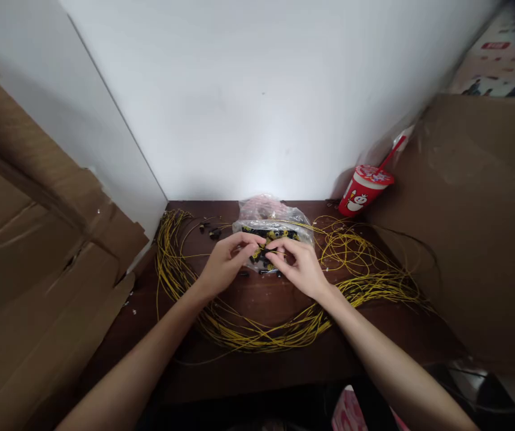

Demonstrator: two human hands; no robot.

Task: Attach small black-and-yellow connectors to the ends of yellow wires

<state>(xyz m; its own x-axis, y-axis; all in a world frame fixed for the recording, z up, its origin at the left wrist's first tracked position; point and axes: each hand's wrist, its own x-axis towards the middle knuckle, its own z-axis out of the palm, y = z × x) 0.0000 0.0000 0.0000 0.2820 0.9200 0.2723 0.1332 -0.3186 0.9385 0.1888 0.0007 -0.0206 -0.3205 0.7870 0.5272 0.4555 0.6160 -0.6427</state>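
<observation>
Close together over a clear plastic bag (302, 222) are my left hand (226, 261) and my right hand (301, 267). Between the thumb and forefinger of my left hand is a thin yellow wire. My right hand pinches a small black connector piece (268, 251), which meets the wire at the fingertips; whether the wire is inside it cannot be made out. Several small black and yellow parts (257, 258) lie in the bag's mouth below the fingers, partly hidden by them. A long bundle of yellow wires (257, 344) curves around both hands on the dark brown table (261, 299).
A red cup (361, 193) with a straw stands at the back right. Loose yellow wires (351, 248) tangle in front of it. Cardboard (37, 251) rises at the left, a large box (477, 227) at the right, a white wall (248, 102) behind. Small black pieces (215, 233) lie left of the bag.
</observation>
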